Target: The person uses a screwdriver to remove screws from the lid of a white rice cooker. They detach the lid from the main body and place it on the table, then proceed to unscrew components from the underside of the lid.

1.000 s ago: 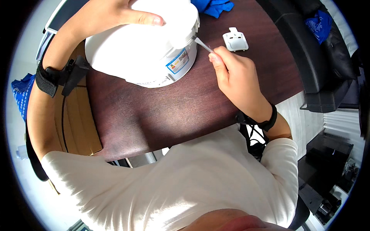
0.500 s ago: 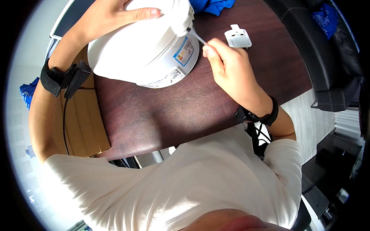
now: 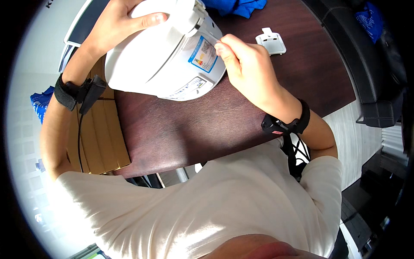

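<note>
A white rounded appliance that looks like a rice cooker (image 3: 142, 60) stands at the top of the view, its hinge side toward the right. My left hand (image 3: 125, 23) holds it from above, thumb lying along the lid; the other fingers run out of view at the upper edge. My right hand (image 3: 248, 64) is closed in a pinch around a thin pale stick-like tool, mostly hidden by the fingers. That hand is beside the cooker's blue-edged label (image 3: 203, 55), below the hinge. Whether the tool's tip touches the cooker I cannot tell.
The cooker is on a dark brown table (image 3: 172, 125). A small white plastic cover (image 3: 271, 42) lies to the right of my right hand. Blue cloth (image 3: 237, 6) is at the back, a cardboard box (image 3: 103, 134) at the left. A black padded seat (image 3: 349, 56) stands beyond the right edge.
My right hand has moved slightly left and up, closer to the cooker's label. The cooker is turned a little, showing more of its label and hinge area. My left hand stays on it.
</note>
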A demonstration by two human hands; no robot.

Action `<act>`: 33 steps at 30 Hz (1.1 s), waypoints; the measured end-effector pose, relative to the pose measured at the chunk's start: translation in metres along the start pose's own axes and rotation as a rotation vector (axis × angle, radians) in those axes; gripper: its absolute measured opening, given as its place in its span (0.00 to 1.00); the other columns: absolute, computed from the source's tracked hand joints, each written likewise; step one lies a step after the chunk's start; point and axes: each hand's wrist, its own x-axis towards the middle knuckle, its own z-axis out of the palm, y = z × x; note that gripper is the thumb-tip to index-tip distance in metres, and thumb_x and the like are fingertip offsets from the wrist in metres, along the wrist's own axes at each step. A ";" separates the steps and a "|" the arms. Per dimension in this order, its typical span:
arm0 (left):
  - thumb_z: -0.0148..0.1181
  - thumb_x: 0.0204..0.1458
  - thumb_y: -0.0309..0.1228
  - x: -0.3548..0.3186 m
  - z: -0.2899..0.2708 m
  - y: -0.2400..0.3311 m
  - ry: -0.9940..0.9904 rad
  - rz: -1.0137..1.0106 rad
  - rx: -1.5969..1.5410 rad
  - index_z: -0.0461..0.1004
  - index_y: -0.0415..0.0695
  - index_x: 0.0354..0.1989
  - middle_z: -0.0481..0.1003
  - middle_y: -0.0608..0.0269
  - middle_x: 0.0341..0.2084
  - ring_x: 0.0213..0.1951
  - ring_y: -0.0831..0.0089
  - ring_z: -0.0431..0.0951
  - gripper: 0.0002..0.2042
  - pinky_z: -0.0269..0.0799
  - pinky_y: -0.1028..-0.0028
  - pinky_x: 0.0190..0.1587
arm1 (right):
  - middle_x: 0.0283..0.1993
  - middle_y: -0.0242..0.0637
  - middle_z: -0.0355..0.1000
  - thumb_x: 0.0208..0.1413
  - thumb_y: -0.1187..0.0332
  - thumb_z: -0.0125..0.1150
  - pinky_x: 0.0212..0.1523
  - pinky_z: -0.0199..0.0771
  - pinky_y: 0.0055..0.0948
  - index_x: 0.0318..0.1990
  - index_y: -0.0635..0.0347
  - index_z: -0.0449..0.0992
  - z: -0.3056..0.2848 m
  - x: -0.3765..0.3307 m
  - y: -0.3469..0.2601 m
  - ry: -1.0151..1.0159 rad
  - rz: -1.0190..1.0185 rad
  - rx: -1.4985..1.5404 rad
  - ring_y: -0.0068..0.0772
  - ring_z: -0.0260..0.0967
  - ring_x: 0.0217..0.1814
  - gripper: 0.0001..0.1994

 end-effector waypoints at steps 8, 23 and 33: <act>0.57 0.42 0.66 0.001 -0.003 0.002 -0.004 -0.054 -0.015 0.76 0.32 0.37 0.76 0.52 0.24 0.25 0.66 0.78 0.39 0.75 0.72 0.30 | 0.17 0.38 0.67 0.62 0.67 0.51 0.17 0.63 0.26 0.32 0.65 0.71 0.000 0.006 -0.003 -0.020 0.041 0.103 0.31 0.67 0.16 0.10; 0.56 0.43 0.66 0.003 0.001 0.014 0.034 -0.054 -0.076 0.76 0.32 0.35 0.75 0.52 0.21 0.24 0.67 0.78 0.38 0.73 0.73 0.28 | 0.18 0.44 0.70 0.60 0.64 0.53 0.20 0.71 0.35 0.28 0.61 0.74 -0.034 0.025 -0.017 -0.160 -0.053 -0.326 0.43 0.71 0.18 0.12; 0.56 0.43 0.67 -0.003 -0.004 -0.003 0.024 -0.074 -0.046 0.76 0.32 0.36 0.75 0.53 0.22 0.25 0.67 0.78 0.39 0.74 0.72 0.28 | 0.20 0.43 0.72 0.60 0.64 0.53 0.22 0.72 0.34 0.30 0.62 0.75 -0.028 0.029 -0.006 -0.200 -0.021 -0.154 0.42 0.73 0.21 0.12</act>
